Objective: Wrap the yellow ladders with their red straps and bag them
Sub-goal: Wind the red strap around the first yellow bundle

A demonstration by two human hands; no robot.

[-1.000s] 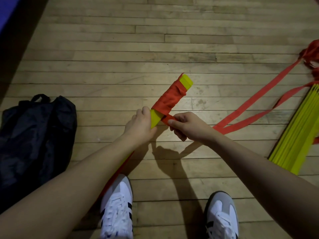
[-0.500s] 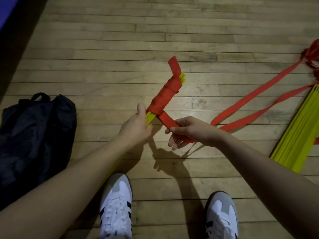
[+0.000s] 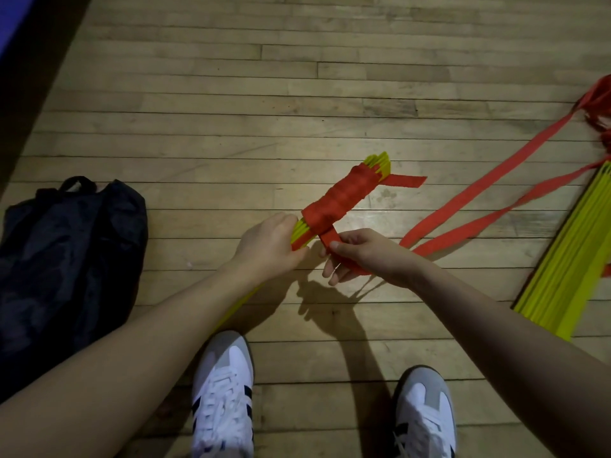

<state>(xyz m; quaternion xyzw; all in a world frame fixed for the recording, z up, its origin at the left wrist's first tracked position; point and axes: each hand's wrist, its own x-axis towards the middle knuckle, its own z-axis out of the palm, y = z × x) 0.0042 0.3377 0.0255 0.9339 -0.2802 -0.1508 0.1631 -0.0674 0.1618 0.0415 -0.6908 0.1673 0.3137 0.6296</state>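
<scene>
**A:** A person stands on a wooden floor (image 3: 231, 104) and winds a red strap (image 3: 340, 198) around a folded yellow ladder (image 3: 378, 161). Where is the bundle relative to the hands?

**B:** Take the bundle as the landmark. Its long axis runs on a diagonal, the near end low toward the person's left shoe (image 3: 223, 391) and the far end pointing up and to the right. The left hand (image 3: 267, 246) grips the bare yellow slats just below the wrapped section, fingers curled round them. The right hand (image 3: 358, 254) is just to the right of the bundle, at the lower edge of the wrapping, and pinches the strap between thumb and fingers.

**A:** Which hand is nearer the working point?

**B:** The right one. The strap leaves the lowest turn and passes straight into that pinch, so the next turn likely goes round the bundle just above the left hand's grip. A short loose tail (image 3: 405, 181) sticks out to the right of the bundle's far end.

**A:** And the remaining strap?

**B:** It trails to the right of the bundle across the floor in two bands (image 3: 489, 190), toward a second yellow ladder (image 3: 575, 246) lying well apart at the right edge. The dark bag (image 3: 66, 259) sits to the bundle's left, not yet in use.
</scene>
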